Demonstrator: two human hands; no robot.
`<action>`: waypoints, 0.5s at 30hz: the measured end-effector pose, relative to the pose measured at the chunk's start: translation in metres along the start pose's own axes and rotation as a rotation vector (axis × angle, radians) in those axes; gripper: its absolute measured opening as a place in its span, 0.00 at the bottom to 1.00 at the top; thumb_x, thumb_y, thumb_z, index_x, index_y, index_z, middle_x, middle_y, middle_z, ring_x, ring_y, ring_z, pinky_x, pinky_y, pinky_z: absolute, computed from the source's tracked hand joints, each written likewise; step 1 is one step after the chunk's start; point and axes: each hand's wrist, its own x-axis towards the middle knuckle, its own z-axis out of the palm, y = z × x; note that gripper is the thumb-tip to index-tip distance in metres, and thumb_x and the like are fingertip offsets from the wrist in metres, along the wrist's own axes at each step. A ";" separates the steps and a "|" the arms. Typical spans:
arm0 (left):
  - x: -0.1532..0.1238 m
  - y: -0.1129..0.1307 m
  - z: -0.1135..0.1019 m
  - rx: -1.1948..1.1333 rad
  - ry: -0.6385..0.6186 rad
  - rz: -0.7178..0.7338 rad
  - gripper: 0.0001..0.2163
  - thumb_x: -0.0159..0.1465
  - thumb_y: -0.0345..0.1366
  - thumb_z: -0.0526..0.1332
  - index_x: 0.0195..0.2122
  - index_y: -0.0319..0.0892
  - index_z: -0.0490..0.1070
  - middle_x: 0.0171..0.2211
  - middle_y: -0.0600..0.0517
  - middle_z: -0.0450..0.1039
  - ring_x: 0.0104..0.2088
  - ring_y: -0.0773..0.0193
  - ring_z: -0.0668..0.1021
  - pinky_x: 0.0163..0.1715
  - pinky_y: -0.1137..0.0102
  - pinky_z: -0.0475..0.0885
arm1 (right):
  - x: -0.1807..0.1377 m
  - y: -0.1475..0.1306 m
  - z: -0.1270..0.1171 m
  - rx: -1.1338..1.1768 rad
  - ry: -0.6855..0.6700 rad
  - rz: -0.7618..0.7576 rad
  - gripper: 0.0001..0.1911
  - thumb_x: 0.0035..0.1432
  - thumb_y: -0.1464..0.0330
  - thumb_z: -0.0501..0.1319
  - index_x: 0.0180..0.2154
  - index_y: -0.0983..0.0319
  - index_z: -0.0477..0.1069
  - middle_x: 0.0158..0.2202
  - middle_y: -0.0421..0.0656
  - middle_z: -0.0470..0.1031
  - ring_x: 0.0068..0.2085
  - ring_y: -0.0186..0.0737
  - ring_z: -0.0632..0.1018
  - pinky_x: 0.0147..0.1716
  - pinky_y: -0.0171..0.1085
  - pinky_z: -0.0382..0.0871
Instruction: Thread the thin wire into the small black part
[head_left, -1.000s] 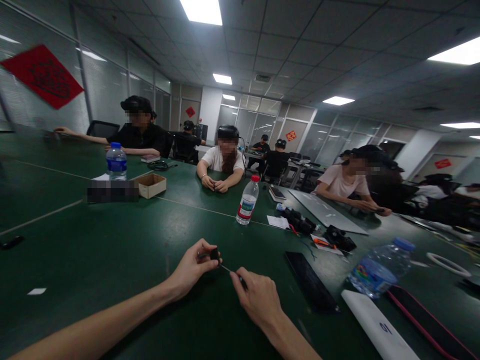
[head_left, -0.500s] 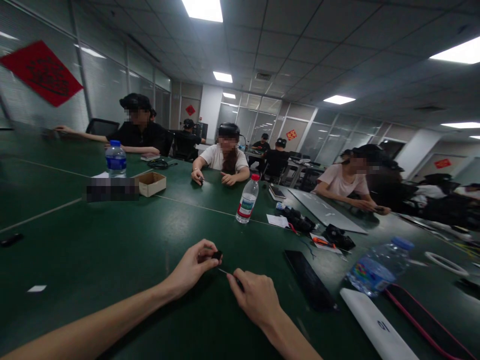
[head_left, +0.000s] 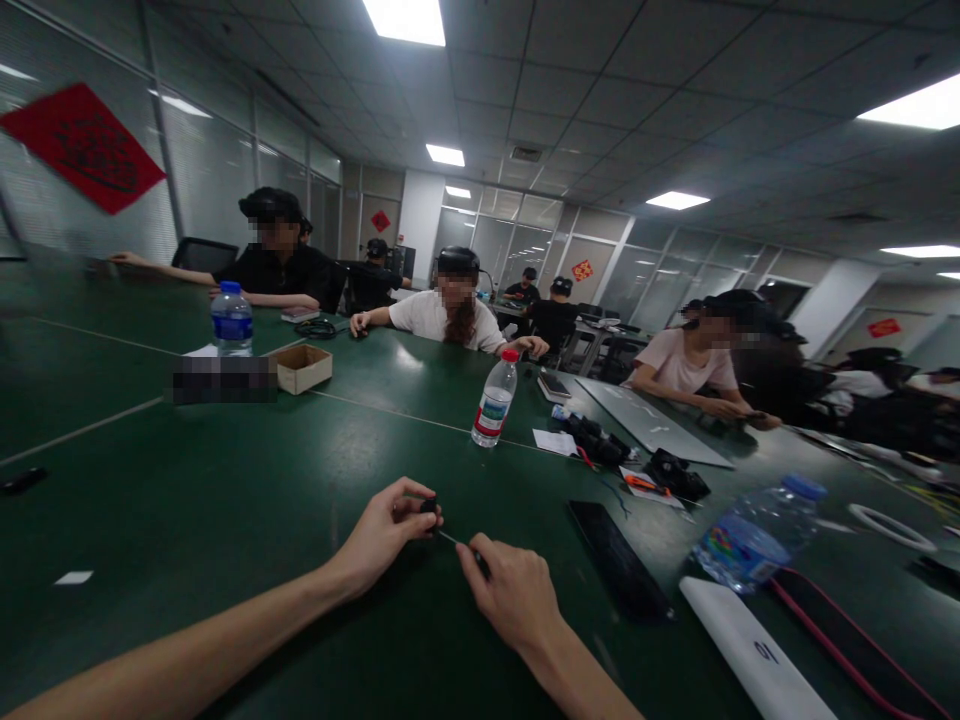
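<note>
My left hand [head_left: 386, 535] pinches a small black part [head_left: 429, 506] just above the green table [head_left: 187, 500]. A thin metal shaft of a small tool [head_left: 454, 540] runs from that part to my right hand [head_left: 510, 590], whose fingers are closed round the tool's dark handle. Both hands are close together near the table's front middle. What the black part is I cannot make out.
A black phone [head_left: 619, 560] lies right of my hands, then a lying water bottle [head_left: 757, 535] and a white flat device [head_left: 754, 650]. An upright bottle [head_left: 495, 400], a cardboard box [head_left: 302, 368] and black parts [head_left: 600, 440] stand farther back. Several people sit around the table.
My hands have barely moved; the left fingers shifted slightly on the black part. The person across the table has spread both arms out to the sides.
</note>
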 end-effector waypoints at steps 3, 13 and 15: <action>-0.001 0.001 0.001 -0.048 -0.009 0.001 0.12 0.59 0.35 0.64 0.42 0.42 0.64 0.38 0.47 0.77 0.41 0.58 0.79 0.42 0.63 0.73 | 0.000 0.001 0.000 0.015 -0.001 0.008 0.20 0.68 0.59 0.46 0.34 0.60 0.70 0.26 0.40 0.75 0.23 0.31 0.73 0.23 0.30 0.53; 0.002 -0.003 -0.002 -0.062 -0.035 -0.008 0.12 0.58 0.34 0.65 0.39 0.43 0.63 0.37 0.48 0.77 0.40 0.60 0.79 0.42 0.66 0.72 | -0.001 0.002 0.001 -0.038 0.006 -0.021 0.20 0.68 0.58 0.46 0.33 0.59 0.71 0.26 0.40 0.75 0.24 0.32 0.74 0.23 0.30 0.52; 0.002 -0.002 -0.002 -0.064 -0.036 -0.007 0.12 0.58 0.35 0.65 0.39 0.42 0.63 0.37 0.48 0.77 0.40 0.60 0.79 0.42 0.66 0.72 | -0.001 0.002 0.001 -0.042 0.012 -0.034 0.21 0.68 0.58 0.45 0.33 0.59 0.71 0.26 0.40 0.75 0.24 0.32 0.74 0.23 0.30 0.52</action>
